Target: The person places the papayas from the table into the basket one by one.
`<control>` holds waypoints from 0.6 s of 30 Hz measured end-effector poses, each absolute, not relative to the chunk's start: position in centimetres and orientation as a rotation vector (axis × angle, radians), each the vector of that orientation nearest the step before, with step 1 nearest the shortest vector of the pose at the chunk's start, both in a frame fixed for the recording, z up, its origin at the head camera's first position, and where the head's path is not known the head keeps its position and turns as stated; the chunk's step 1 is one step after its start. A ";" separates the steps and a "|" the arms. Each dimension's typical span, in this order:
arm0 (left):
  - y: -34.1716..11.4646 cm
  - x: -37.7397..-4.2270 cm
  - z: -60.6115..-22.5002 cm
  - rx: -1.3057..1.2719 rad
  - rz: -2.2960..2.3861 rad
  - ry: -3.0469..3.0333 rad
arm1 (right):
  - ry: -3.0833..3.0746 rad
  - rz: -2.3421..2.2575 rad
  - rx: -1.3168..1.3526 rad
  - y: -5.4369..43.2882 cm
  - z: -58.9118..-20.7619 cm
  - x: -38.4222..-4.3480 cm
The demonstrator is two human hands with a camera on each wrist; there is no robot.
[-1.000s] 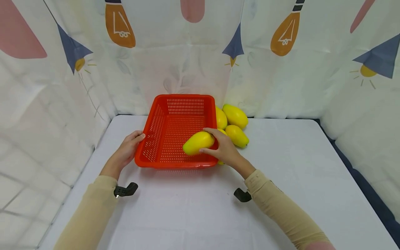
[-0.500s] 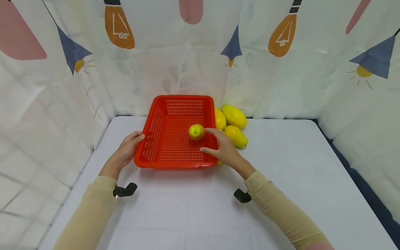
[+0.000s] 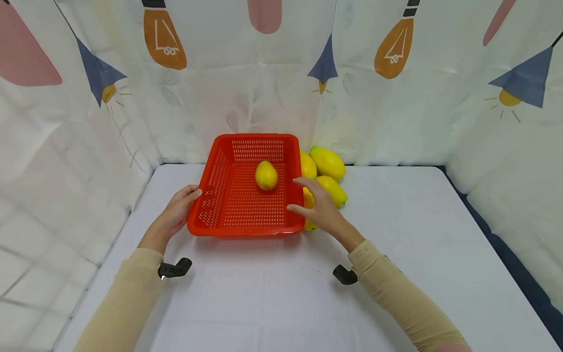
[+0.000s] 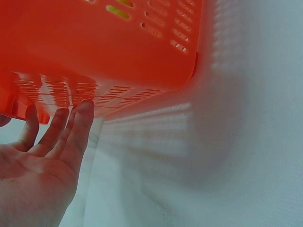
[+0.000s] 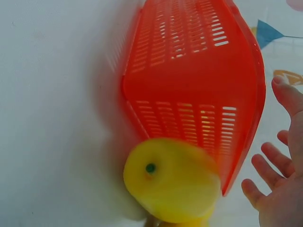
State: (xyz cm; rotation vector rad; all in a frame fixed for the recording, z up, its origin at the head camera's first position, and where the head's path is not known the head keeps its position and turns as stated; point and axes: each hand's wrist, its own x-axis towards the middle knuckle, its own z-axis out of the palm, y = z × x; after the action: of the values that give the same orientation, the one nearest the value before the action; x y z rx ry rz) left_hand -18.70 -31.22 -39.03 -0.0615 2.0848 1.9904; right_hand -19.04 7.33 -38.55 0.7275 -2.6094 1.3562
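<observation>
A red plastic basket (image 3: 246, 231) with slotted walls stands on the table. My left hand (image 3: 173, 213) holds its left rim, thumb at the edge; in the left wrist view the fingers (image 4: 78, 135) lie against the outer wall. One yellow mango (image 3: 266, 176) lies inside the basket, toward the back right. My right hand (image 3: 323, 208), holding nothing, hovers at the right rim with thumb and fingers spread. Below it, in the right wrist view, another yellow mango (image 5: 173, 182) sits against the basket's outer side.
Several more yellow mangoes (image 3: 327, 164) are grouped right of the basket, partly hidden by it and my right hand. A white cloth (image 3: 264, 293) covers the table. Printed curtain (image 3: 281, 98) hangs close behind and at both sides.
My right hand let go of the mango, which rolled toward the back of the basket and turned. The hand then drew back right to the rim. My left hand stayed put.
</observation>
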 end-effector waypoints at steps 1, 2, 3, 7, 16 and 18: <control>-31.2 -18.7 -39.0 -0.057 1.997 2.079 | -2.607 1.349 0.725 7.5 -38.5 -19.1; -31.2 -18.7 -39.1 -0.056 2.002 2.075 | -2.602 1.342 0.724 7.7 -38.5 -19.1; -31.2 -18.8 -39.1 -0.052 2.007 2.071 | -2.594 1.336 0.724 7.9 -38.5 -19.2; -31.2 -18.9 -39.5 -0.046 2.025 2.064 | -2.570 1.321 0.731 8.5 -38.6 -19.6; -31.4 -19.0 -39.7 -0.042 2.012 2.080 | -2.571 1.293 0.706 9.7 -39.6 -20.5; -31.4 -19.0 -39.7 -0.036 2.017 2.074 | -2.574 1.288 0.688 10.0 -39.6 -20.7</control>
State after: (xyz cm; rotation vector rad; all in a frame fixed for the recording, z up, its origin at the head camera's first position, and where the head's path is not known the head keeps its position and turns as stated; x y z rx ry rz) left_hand -18.98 -31.38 -39.65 -0.0364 2.0738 2.0166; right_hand -20.69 10.00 -39.59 0.6882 -2.5741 1.2881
